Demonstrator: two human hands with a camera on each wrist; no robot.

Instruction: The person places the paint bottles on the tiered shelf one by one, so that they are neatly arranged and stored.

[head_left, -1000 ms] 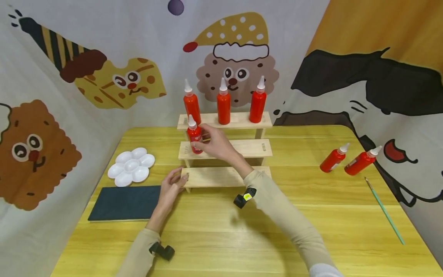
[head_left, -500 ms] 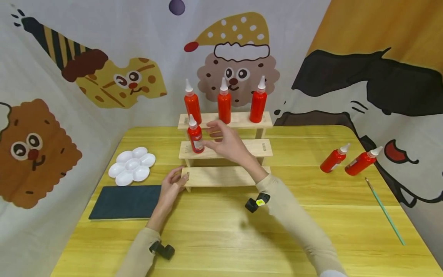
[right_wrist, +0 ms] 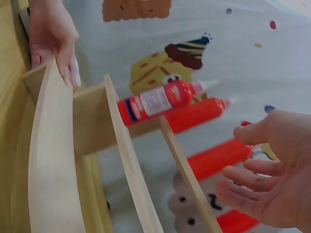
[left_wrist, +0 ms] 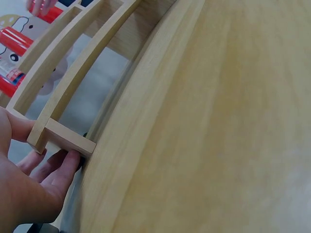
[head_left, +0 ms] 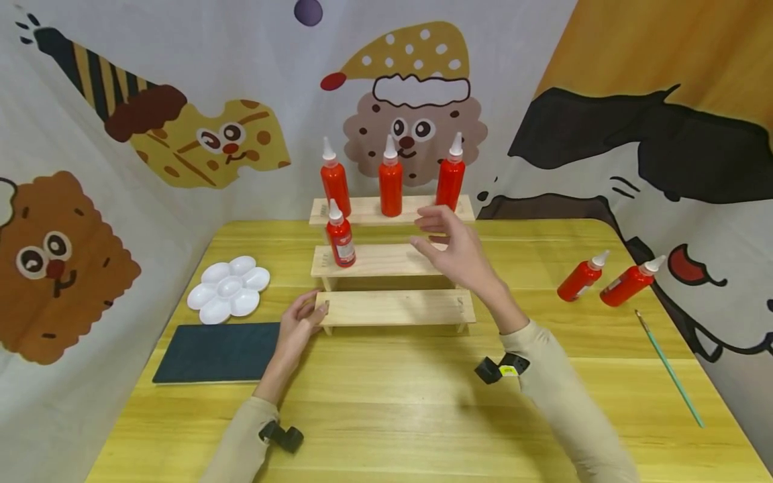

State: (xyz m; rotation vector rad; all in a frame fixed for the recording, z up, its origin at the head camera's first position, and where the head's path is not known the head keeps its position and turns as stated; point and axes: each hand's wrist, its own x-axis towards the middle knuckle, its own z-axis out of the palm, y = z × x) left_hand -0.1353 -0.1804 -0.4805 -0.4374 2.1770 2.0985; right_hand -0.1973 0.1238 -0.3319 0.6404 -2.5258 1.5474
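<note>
Wooden rack (head_left: 386, 261) — left hand (head_left: 298, 327) grips its lowest step (head_left: 392, 308) — right hand (head_left: 457, 249) nearby, fingers apart.

Head view bright; soft shadow on table (head_left: 374, 396); wrist views dimmer, shelf (right_wrist: 53, 155) bowed.

Yellow wood-grain worktop (head_left: 392, 402) | 10 o'clock: white flower-shaped palette (head_left: 229, 288) | 9 o'clock: dark rectangular board (head_left: 214, 353) | 3 o'clock: slim green-handled paintbrush (head_left: 668, 367) | 12 o'clock, behind: cartoon-printed cloth backdrop (head_left: 513, 67)
</note>
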